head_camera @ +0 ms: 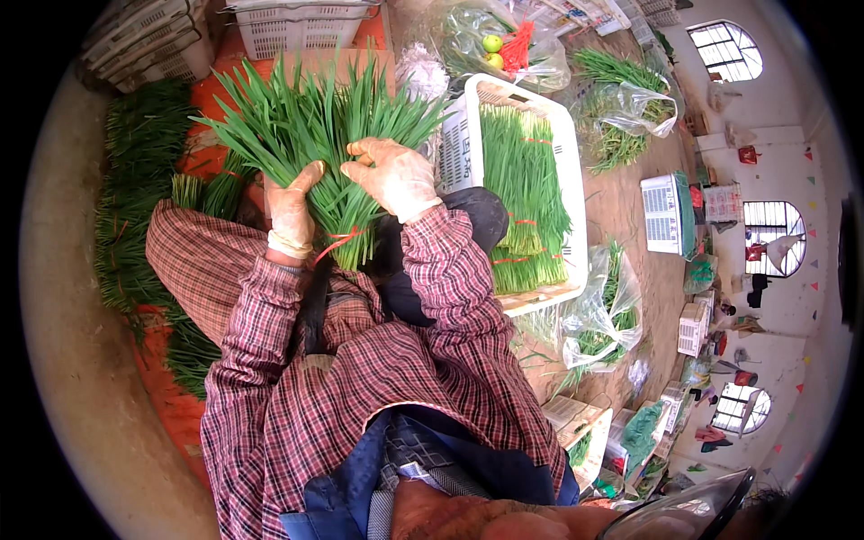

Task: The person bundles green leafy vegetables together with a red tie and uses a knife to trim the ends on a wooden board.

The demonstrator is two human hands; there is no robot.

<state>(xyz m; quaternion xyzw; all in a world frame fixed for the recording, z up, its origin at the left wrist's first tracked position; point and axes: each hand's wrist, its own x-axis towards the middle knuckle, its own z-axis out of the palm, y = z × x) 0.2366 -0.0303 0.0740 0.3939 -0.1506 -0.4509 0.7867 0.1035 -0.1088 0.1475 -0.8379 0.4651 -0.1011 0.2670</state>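
Note:
A thick bunch of Chinese chives (344, 128) fans its leaves away from me, with its cut stem ends near my lap. A red tie (339, 244) circles the stems, one loose end sticking out. My left hand (292, 206), in a thin pale glove, grips the bunch's left side with the thumb over the leaves. On the right side, my gloved right hand (398, 177) has its thumb and fingers in the leaves; its fingertips are partly hidden. To the right, a white plastic crate (579, 236) holds several tied chive bunches (523, 182).
More chive bunches (142, 202) lie in a row on an orange sheet (158, 368) at my left. White crates (300, 27) stand ahead. Plastic bags of greens (601, 310) sit beyond the crate, and one bag (466, 47) has green fruits (493, 44) on it.

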